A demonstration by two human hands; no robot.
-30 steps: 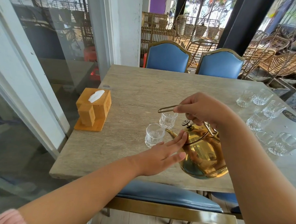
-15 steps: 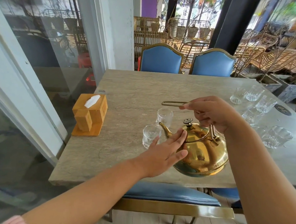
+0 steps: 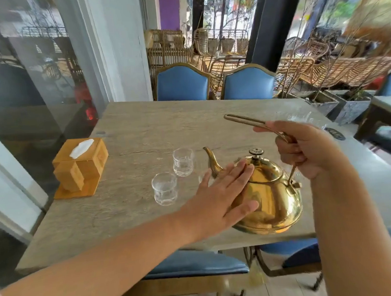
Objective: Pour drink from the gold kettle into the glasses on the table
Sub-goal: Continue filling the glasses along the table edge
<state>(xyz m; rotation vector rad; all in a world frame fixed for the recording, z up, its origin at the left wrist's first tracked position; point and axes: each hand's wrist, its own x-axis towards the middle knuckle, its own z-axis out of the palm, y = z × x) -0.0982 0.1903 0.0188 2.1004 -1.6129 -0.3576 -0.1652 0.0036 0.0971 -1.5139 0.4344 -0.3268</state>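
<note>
While the gold kettle (image 3: 268, 196) sits low and right of centre, over the near edge of the table (image 3: 143, 128), I read both hands as being on it, each in its own way. My right hand (image 3: 304, 150) is curled tight round the rear of the wire handle (image 3: 245, 119), whose loop runs on toward the upper left, above the lid. My left hand (image 3: 218, 199) lies flat against the kettle's left flank, fingers straight, their tips reaching the rim of the lid. It presses and grips nothing. I cannot tell whether the base rests on the table or hangs just above it.

What the pour turns on is the line from hinge to spout (image 3: 211, 163). That long axis runs from lower right to upper left, and the spout points up and left, toward the two clear glasses. The farther glass (image 3: 183, 159) stands just left of the spout tip. The nearer glass (image 3: 165, 188) is below it and further left, close to my left fingertips. Both look upright and apart from each other (something glassy behind my left fingers is too hidden to call).

In my judgement the left hand is nearer the glasses, but the tilt must come from the right hand, swinging the spout left and down over the farther glass.
</note>
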